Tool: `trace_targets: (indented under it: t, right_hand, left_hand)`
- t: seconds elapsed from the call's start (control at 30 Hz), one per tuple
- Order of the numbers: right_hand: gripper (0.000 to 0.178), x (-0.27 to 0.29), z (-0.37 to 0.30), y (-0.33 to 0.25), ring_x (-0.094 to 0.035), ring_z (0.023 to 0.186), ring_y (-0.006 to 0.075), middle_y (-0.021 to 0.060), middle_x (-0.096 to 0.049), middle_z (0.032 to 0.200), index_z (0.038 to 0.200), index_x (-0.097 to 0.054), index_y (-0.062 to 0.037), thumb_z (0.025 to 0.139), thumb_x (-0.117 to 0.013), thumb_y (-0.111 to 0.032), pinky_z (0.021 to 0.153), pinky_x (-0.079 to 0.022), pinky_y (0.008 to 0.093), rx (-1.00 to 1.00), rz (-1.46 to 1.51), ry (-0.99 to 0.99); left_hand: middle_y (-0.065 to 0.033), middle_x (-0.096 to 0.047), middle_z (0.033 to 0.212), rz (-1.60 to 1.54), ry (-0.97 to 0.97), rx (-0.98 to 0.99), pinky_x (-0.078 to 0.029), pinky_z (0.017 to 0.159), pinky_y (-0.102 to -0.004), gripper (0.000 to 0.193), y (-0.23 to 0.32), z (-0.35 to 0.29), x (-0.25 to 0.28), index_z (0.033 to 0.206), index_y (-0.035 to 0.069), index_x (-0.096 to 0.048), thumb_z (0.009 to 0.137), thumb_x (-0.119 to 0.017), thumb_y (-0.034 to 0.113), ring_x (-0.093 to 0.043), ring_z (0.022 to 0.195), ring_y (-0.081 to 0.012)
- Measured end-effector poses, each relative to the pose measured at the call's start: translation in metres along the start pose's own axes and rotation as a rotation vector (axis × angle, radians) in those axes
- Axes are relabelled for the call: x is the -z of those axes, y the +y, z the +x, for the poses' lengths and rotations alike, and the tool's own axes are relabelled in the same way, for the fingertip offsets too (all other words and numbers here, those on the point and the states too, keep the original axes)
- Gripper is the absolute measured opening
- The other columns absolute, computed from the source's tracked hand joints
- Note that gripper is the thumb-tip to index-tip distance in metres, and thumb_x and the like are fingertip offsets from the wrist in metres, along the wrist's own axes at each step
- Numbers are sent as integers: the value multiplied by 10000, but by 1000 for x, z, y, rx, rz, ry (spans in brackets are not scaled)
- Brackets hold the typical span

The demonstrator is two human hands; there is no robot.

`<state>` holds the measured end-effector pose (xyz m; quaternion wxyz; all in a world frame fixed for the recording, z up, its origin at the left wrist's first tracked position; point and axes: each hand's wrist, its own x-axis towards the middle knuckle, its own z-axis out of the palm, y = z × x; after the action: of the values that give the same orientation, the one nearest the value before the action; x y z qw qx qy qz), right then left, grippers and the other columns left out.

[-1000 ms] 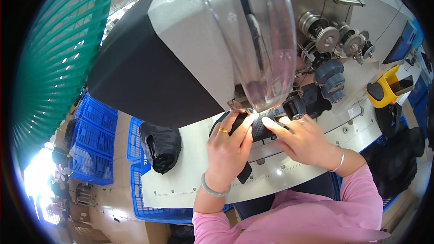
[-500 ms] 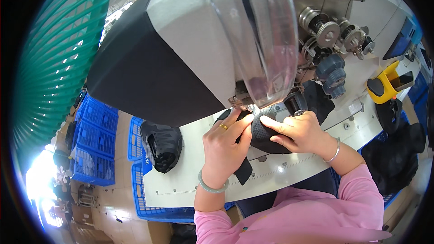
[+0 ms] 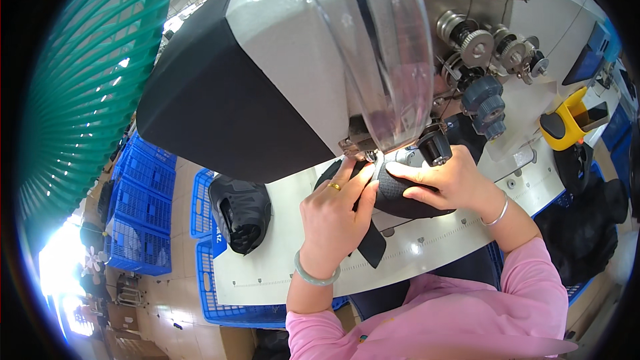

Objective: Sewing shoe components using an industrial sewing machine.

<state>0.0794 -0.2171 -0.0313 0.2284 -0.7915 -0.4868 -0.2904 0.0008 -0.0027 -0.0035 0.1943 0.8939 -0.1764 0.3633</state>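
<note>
Shoe upper [image 3: 403,203], apparently mid-work, lies over the counter [image 3: 267,273] beneath the sewing machine [image 3: 293,60], left grip [image 3: 335,217] and right grip [image 3: 457,183] touching it, any pinching impossible to tell, finished and remaining portions indistinguishable, 1 dark shoe [image 3: 245,210] apart at left.

two hands [image 3: 335,219], two bracelets [image 3: 317,283] and one sewing machine [image 3: 293,60] show.

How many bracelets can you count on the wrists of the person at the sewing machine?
2: a pale, thick bangle on the left wrist and a thin silvery one on the right wrist. Both show clearly; none seem hidden.
</note>
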Motion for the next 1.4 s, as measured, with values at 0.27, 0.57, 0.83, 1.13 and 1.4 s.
trace_targets:
  t: [0.27,0.57,0.83,1.13,1.4]
  right_hand:
    - [314,10,13,21,-548,503,210,21,-571,587,1094,-717,-211,824,-677,-366,469,-387,317,125,99,-6]
    - [420,13,20,31,-580,683,281,37,-648,807,1144,-704,-237,768,-712,-425,619,-431,390,149,175,-6]
    - [498,8,11,38,-573,913,318,103,-536,1046,1077,-667,-151,723,-722,-497,762,-475,392,220,32,-91]
    - [455,-27,1,31,-488,1122,299,47,-540,1189,1210,-609,-150,755,-632,-141,877,-500,470,485,93,216]
    - [322,-8,9,18,-508,938,214,-8,-569,1018,1002,-692,-110,681,-657,-117,755,-485,398,418,115,124]
  left_hand:
    - [-188,-660,1157,-361,-165,24,-481,503,-271,468,-27,-6,16,1112,111,-711,672,-609,-9,-583,492,-186]
    - [-150,-592,1301,103,-181,-149,-437,456,-243,587,-17,-18,12,1184,191,-682,642,-635,-28,-502,448,-123]
    - [-177,-582,1305,305,-158,-155,-440,465,-254,518,1,-23,5,1195,146,-661,702,-627,-9,-484,452,-138]
    - [-155,-597,1213,305,-42,-194,-512,739,-338,425,7,-18,-3,1142,40,-649,731,-586,-44,-607,848,-263]
    - [-130,-652,880,-282,70,150,-488,729,-298,276,1,-8,-3,991,-11,-687,732,-598,-44,-628,810,-270]
